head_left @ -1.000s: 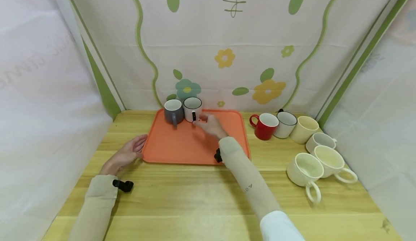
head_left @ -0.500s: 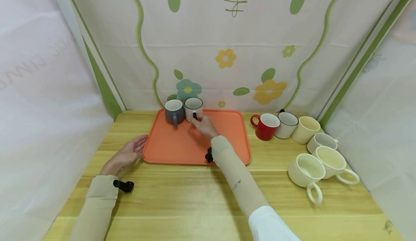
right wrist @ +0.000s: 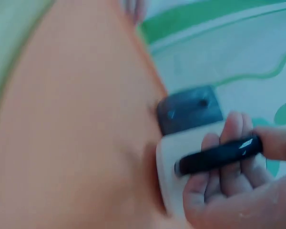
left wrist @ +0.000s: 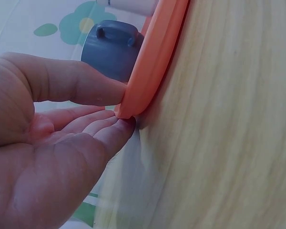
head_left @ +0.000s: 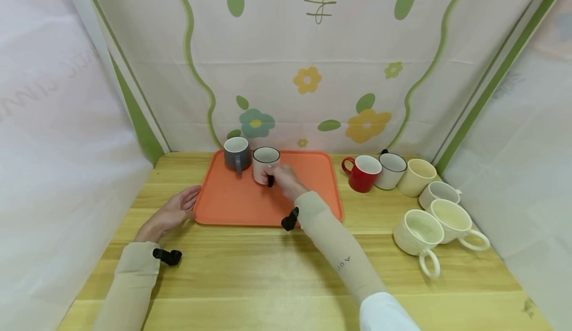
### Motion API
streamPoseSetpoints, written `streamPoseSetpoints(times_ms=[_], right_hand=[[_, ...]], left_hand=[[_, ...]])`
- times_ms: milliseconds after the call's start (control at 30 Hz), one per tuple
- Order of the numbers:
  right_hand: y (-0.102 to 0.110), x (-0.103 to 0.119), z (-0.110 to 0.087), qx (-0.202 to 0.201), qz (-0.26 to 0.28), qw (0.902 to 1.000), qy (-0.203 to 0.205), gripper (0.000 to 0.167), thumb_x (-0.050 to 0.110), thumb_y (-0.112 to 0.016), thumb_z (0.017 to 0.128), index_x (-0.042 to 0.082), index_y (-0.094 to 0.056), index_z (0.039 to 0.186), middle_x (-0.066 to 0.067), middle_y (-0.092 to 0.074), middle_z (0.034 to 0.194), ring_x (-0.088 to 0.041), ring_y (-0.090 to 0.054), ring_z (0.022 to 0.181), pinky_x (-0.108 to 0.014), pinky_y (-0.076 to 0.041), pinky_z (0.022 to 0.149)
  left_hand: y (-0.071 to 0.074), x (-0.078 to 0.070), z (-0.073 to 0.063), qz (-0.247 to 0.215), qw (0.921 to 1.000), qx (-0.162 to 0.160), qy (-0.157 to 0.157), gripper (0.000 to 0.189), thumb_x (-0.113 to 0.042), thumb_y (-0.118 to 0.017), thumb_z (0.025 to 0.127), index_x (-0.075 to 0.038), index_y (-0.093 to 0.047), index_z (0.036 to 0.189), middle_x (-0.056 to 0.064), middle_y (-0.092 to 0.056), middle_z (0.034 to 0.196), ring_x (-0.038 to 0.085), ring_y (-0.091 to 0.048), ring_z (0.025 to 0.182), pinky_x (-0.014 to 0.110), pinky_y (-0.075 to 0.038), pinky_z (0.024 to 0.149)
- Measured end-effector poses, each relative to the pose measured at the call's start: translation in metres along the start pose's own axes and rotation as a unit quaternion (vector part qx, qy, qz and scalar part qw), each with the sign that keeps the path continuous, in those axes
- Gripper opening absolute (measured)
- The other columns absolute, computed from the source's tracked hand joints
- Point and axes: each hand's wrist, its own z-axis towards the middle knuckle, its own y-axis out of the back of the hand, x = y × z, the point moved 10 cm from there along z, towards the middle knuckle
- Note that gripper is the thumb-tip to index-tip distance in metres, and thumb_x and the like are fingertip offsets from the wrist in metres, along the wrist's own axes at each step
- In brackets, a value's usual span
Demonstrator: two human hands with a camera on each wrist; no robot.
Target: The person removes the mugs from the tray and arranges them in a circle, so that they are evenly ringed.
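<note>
An orange tray (head_left: 228, 204) lies on the wooden table. My left hand (head_left: 167, 215) is at its left front corner. In the left wrist view, thumb and fingertips hold the tray's edge (left wrist: 152, 59) between them. My right hand (head_left: 288, 179) grips the black handle (right wrist: 219, 155) of a white mug (head_left: 261, 168) with a black rim, with the fingers curled round that handle. The mug is upright over the back left part of the tray; whether its base touches the tray I cannot tell. Just left of it stands a grey-blue mug (head_left: 236, 157), handle toward me.
Right of the tray stand a red mug (head_left: 363, 177), another black-rimmed white mug (head_left: 389, 174), a pale yellow mug (head_left: 415, 179) and several cream or white cups, such as the front one (head_left: 408, 236). A patterned cloth (head_left: 286, 98) hangs behind the table.
My right hand has closed on the white mug's handle and drawn the mug toward me, slightly away from the grey-blue mug. My left hand has stayed at the tray's corner.
</note>
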Motion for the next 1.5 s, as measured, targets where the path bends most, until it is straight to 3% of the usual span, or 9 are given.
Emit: streamPoseSetpoints(times_ms=[133, 200, 333, 500, 767, 967, 1100, 1300, 1500], right_hand=[[0.006, -0.003, -0.022, -0.022, 0.076, 0.9962, -0.038, 0.018, 0.013, -0.064, 0.104, 0.000, -0.075, 0.110, -0.007, -0.072, 0.092, -0.017, -0.064, 0.076, -0.035, -0.054, 0.087], [0.011, -0.003, -0.034, -0.030, 0.090, 0.9946, -0.044, 0.018, 0.015, -0.066, 0.104, 0.001, -0.075, 0.110, -0.007, -0.073, 0.093, -0.016, -0.065, 0.077, -0.035, -0.055, 0.091], [0.023, 0.002, -0.061, -0.047, 0.105, 0.9931, -0.025, 0.023, 0.018, -0.070, 0.102, -0.001, -0.077, 0.112, -0.006, -0.075, 0.091, -0.015, -0.070, 0.079, -0.042, -0.055, 0.102], [0.043, 0.009, -0.093, -0.064, 0.115, 0.9912, 0.005, 0.031, 0.023, -0.070, 0.103, -0.002, -0.077, 0.119, -0.003, -0.078, 0.092, -0.021, -0.072, 0.096, -0.043, -0.051, 0.108], [0.086, 0.013, -0.129, -0.133, 0.125, 0.9820, 0.047, 0.021, 0.024, -0.070, 0.102, 0.007, -0.083, 0.101, 0.001, -0.078, 0.090, -0.020, -0.074, 0.099, -0.044, -0.049, 0.114], [0.122, 0.002, -0.152, -0.171, 0.125, 0.9756, 0.058, 0.021, 0.026, -0.069, 0.104, 0.012, -0.084, 0.101, 0.004, -0.079, 0.092, -0.013, -0.075, 0.099, -0.046, -0.044, 0.119], [0.144, -0.011, -0.167, -0.199, 0.124, 0.9705, 0.056, 0.019, 0.027, -0.069, 0.103, 0.017, -0.084, 0.096, 0.007, -0.081, 0.090, -0.012, -0.076, 0.101, -0.039, -0.045, 0.117], [0.173, -0.028, -0.190, -0.244, 0.118, 0.9601, 0.069, 0.020, 0.025, -0.072, 0.101, 0.018, -0.084, 0.088, 0.009, -0.080, 0.086, -0.005, -0.076, 0.093, -0.025, -0.054, 0.101], [0.191, -0.048, -0.207, -0.255, 0.118, 0.9587, 0.047, 0.018, 0.027, -0.071, 0.102, 0.024, -0.083, 0.089, 0.013, -0.080, 0.081, -0.001, -0.074, 0.091, -0.016, -0.053, 0.091]], left_hand=[[0.000, 0.000, -0.001, -0.001, 1.0000, 0.002, -0.002, 0.096, 0.020, -0.052, 0.090, 0.004, 0.001, 0.168, 0.028, 0.001, 0.176, 0.050, -0.001, 0.162, 0.004, -0.043, 0.101], [-0.001, -0.001, -0.001, -0.002, 1.0000, 0.003, -0.003, 0.096, 0.020, -0.052, 0.090, 0.003, 0.002, 0.168, 0.028, 0.001, 0.176, 0.050, 0.000, 0.162, 0.004, -0.043, 0.101], [-0.001, -0.001, -0.001, -0.005, 1.0000, 0.002, 0.000, 0.097, 0.020, -0.052, 0.090, 0.002, 0.002, 0.168, 0.027, 0.001, 0.176, 0.049, 0.000, 0.162, 0.003, -0.043, 0.100], [-0.001, -0.001, 0.000, -0.007, 1.0000, -0.001, 0.001, 0.098, 0.020, -0.053, 0.089, 0.002, 0.002, 0.168, 0.027, 0.002, 0.176, 0.049, 0.000, 0.162, 0.003, -0.043, 0.099], [-0.001, -0.003, -0.001, -0.002, 1.0000, 0.001, -0.003, 0.097, 0.020, -0.052, 0.089, 0.003, 0.002, 0.168, 0.028, 0.002, 0.176, 0.050, 0.000, 0.162, 0.002, -0.042, 0.100], [-0.002, -0.002, 0.000, -0.005, 1.0000, 0.003, -0.004, 0.097, 0.020, -0.053, 0.089, 0.003, 0.001, 0.168, 0.028, 0.002, 0.176, 0.051, 0.000, 0.161, 0.003, -0.043, 0.100], [-0.001, -0.001, -0.002, -0.004, 1.0000, 0.000, -0.001, 0.098, 0.020, -0.053, 0.088, 0.003, 0.001, 0.168, 0.028, 0.002, 0.176, 0.050, 0.000, 0.161, 0.003, -0.043, 0.100], [-0.002, -0.003, -0.001, -0.002, 1.0000, 0.003, -0.007, 0.098, 0.020, -0.053, 0.089, 0.003, 0.001, 0.168, 0.029, 0.003, 0.176, 0.052, 0.001, 0.161, 0.003, -0.043, 0.100], [-0.003, -0.004, 0.000, -0.001, 0.9999, 0.004, -0.010, 0.096, 0.020, -0.052, 0.089, 0.005, 0.002, 0.168, 0.031, 0.003, 0.175, 0.053, 0.001, 0.160, 0.002, -0.042, 0.099]])
